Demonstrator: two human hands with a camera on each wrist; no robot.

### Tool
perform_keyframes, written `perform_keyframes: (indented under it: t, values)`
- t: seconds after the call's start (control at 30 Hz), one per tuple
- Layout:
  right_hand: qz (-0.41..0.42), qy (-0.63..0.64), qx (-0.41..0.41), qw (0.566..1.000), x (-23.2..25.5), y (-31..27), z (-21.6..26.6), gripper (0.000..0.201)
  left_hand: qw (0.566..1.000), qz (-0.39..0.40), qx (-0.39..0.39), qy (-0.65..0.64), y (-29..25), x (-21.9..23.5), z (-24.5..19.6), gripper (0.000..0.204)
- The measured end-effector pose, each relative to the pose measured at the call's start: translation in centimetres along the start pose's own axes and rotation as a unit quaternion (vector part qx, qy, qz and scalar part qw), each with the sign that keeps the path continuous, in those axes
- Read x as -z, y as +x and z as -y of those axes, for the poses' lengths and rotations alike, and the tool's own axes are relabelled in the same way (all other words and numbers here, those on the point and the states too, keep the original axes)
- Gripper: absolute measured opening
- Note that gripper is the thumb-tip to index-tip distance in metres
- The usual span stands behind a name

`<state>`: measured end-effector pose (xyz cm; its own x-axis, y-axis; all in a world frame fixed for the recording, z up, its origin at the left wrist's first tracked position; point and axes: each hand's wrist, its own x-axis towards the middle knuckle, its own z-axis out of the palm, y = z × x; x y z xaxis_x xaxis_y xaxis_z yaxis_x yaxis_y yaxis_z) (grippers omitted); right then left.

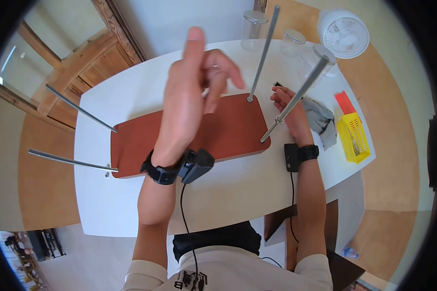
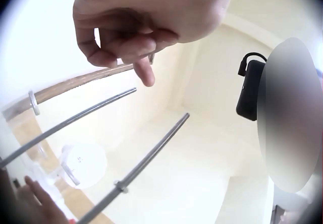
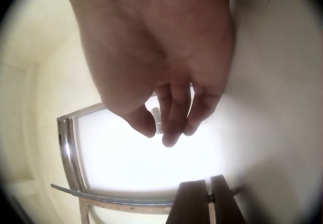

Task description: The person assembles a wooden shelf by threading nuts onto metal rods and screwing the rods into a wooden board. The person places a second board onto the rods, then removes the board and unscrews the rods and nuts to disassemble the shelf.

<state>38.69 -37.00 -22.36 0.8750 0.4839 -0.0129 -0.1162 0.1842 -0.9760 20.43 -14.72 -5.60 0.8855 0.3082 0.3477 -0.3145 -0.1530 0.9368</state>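
Note:
A reddish-brown board [image 1: 223, 128] with rounded corners lies on the white table, a metal rod standing at each corner. Over the board my left hand [image 1: 184, 97] is raised, one digit pointing away and the others loosely bent. In the left wrist view those fingers [image 2: 136, 47] hold nothing visible. My right hand [image 1: 292, 114] rests on the table beyond the board's right end, behind the near right rod [image 1: 301, 92]. Its relaxed fingers lie close to a small black object [image 1: 277, 84]. A ring sits partway up that rod. The far right rod [image 1: 263, 53] stands nearby.
Lidded clear jars [image 1: 254, 31] and a white fan [image 1: 344, 35] stand at the back right. Right of my right hand lie a grey cloth-like bundle [image 1: 321, 119], a red piece [image 1: 344, 102] and a yellow basket [image 1: 347, 150] holding metal items. Small metal parts [image 1: 108, 173] lie by the near left corner.

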Motion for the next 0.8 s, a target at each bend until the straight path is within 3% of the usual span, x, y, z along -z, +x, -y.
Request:
perform_keyframes:
  t: [0.1, 0.13, 0.17, 0.23, 0.27, 0.3, 0.33, 0.37, 0.4, 0.43, 0.47, 0.5, 0.53, 0.57, 0.6, 0.63, 0.7, 0.73, 0.8]
  values:
    - [0.028, 0.038, 0.022, 0.999, 0.4, 0.3, -1.0, 0.027, 0.972, 0.137, -0.187, -0.047, -0.4, -2.4, 1.4, 0.074]
    - [0.000, 0.054, 0.027, 0.998, 0.2, -0.4, -1.0, 0.028, 0.965, 0.233, -0.077, -0.093, -0.9, -2.3, 1.4, 0.055]
    - [-0.028, 0.071, 0.032, 0.997, 0.0, -0.7, -1.0, 0.029, 0.965, 0.227, -0.079, -0.101, -1.5, -2.2, 1.3, 0.055]
    - [-0.003, 0.032, 0.040, 0.999, -0.5, -0.8, -0.3, 0.030, 0.954, 0.292, 0.045, -0.041, -1.9, -2.2, -0.5, 0.038]
    - [-0.009, 0.031, 0.030, 0.999, -1.1, -1.2, 0.3, 0.031, 0.958, 0.272, 0.068, 0.056, -1.9, -1.5, -0.9, 0.034]
    - [-0.017, 0.031, 0.020, 0.999, -1.3, -1.6, 0.7, 0.031, 0.958, 0.275, 0.067, 0.050, -1.0, -0.5, 0.5, 0.034]
    - [0.030, 0.014, 0.029, 0.999, 0.3, -0.3, -0.4, 0.032, 0.959, 0.163, -0.153, 0.174, 0.6, 0.4, 2.9, 0.035]
    - [0.026, 0.012, 0.028, 0.999, 0.6, -0.1, -0.5, 0.032, 0.888, 0.037, -0.359, 0.285, 1.4, 1.1, 4.3, 0.035]
    - [0.034, 0.009, 0.024, 0.999, 0.7, 0.1, -0.7, 0.032, 0.888, 0.038, -0.359, 0.284, 1.2, 1.6, 3.4, 0.035]
    - [0.042, 0.007, 0.021, 0.999, 0.7, 0.2, -0.8, 0.033, 0.972, 0.013, -0.182, 0.147, 0.9, 2.2, 1.6, 0.050]
    - [0.042, 0.006, 0.021, 0.999, 0.7, 0.3, -0.8, 0.033, 1.000, -0.014, 0.006, 0.002, 0.5, 2.4, 0.5, 0.072]
    - [0.041, 0.004, 0.014, 0.999, 0.8, 0.2, -0.7, 0.033, 1.000, -0.018, 0.008, -0.002, 0.1, 2.1, 0.4, 0.072]
    - [0.039, 0.004, 0.011, 0.999, 0.7, 0.3, -0.6, 0.032, 0.996, 0.035, -0.053, 0.056, -0.1, 1.2, 0.2, 0.042]
    - [0.040, 0.003, 0.012, 0.999, 0.6, 0.3, -0.4, 0.032, 0.983, 0.088, -0.114, 0.113, -0.1, 0.2, 0.0, 0.030]
    - [0.048, 0.004, 0.028, 0.998, 0.4, -0.1, -0.1, 0.032, 0.982, 0.101, -0.158, 0.029, -0.3, -1.3, 1.5, 0.032]
    - [0.056, 0.005, 0.043, 0.997, 0.2, -0.5, 0.0, 0.032, 0.982, 0.101, -0.158, 0.028, -0.6, -2.1, 1.7, 0.032]
    - [0.043, 0.014, 0.045, 0.998, -0.2, -1.1, -0.1, 0.032, 0.974, 0.191, -0.119, -0.006, -2.1, -3.2, 1.7, 0.073]
    - [0.030, 0.025, 0.049, 0.998, -0.6, -1.3, 0.1, 0.033, 0.961, 0.272, 0.042, 0.000, -2.4, -1.8, -1.8, 0.067]
    - [0.010, 0.023, 0.042, 0.999, -1.7, -1.7, 0.7, 0.033, 0.971, 0.238, 0.014, 0.019, -1.7, -1.2, -0.3, 0.066]
